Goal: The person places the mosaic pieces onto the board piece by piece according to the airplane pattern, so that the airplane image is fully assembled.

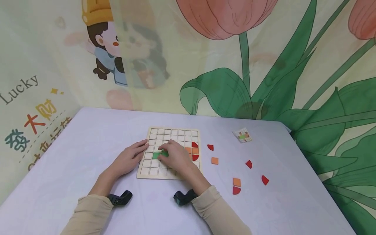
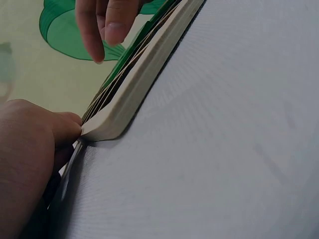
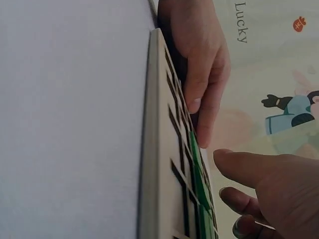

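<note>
A pale wooden grid board (image 1: 153,170) lies on the table. Beside its left edge is my left hand (image 1: 127,160), fingers fairly straight and touching the rim. Over the board's middle hovers my right hand (image 1: 177,156), thumb and fingers apart with nothing between them in the right wrist view. Green pieces (image 1: 155,155) sit in cells below its fingertips, partly hidden by the hand. At the board's right side, orange squares (image 1: 195,150) fill cells between a red quarter-round piece (image 1: 195,144) above and another red piece (image 1: 195,157) below.
Right of the board lie loose orange squares (image 1: 215,161) and several loose red quarter-round pieces (image 1: 265,180). A small pattern card (image 1: 242,135) with coloured shapes rests farther back on the white tablecloth (image 1: 293,202). A printed curtain (image 1: 164,98) stands behind the table.
</note>
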Available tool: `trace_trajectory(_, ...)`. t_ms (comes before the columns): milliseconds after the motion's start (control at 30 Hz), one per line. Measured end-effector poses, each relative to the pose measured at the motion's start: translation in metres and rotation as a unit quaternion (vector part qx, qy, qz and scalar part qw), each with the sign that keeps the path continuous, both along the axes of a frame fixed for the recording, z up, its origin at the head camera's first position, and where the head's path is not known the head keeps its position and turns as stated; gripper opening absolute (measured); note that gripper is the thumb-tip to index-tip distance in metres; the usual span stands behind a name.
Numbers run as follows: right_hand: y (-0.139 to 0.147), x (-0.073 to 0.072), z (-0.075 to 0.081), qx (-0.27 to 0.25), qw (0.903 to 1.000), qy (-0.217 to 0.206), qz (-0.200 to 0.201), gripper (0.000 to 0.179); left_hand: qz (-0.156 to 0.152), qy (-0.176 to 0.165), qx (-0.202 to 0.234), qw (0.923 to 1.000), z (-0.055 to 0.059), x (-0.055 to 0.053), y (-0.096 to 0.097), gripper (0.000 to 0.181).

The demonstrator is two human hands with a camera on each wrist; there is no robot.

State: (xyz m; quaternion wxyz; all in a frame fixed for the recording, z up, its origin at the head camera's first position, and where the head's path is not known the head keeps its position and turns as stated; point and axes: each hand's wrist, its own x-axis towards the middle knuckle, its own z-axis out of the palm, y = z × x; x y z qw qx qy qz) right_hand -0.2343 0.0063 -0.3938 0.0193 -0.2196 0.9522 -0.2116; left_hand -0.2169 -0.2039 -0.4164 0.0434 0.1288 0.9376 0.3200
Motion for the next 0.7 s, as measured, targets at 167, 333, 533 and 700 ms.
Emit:
trace_trajectory(167, 0.017, -0.010, 0.010, -0.015, 0.9997, -0.009, -0.017, 0.028, 0.001, 0.002, 0.004, 1.0000, -0.002, -0.001, 0.001, 0.043)
trace_trajectory(333, 0.047, -0.023, 0.018, -0.047, 0.9975, -0.018, -0.050, 0.026, 0.002, 0.006, 0.008, 0.9999, -0.003, -0.001, 0.002, 0.044)
trace_trajectory(533, 0.081, -0.036, 0.023, -0.057, 0.9927, -0.048, -0.095, 0.028, 0.007, 0.005, 0.003, 1.0000, -0.004, -0.003, 0.001, 0.044)
trace_trajectory(700, 0.104, -0.041, 0.023, -0.043, 0.9881, -0.081, -0.123, 0.029, 0.008, 0.004, 0.005, 0.9999, -0.004, 0.000, 0.001, 0.044)
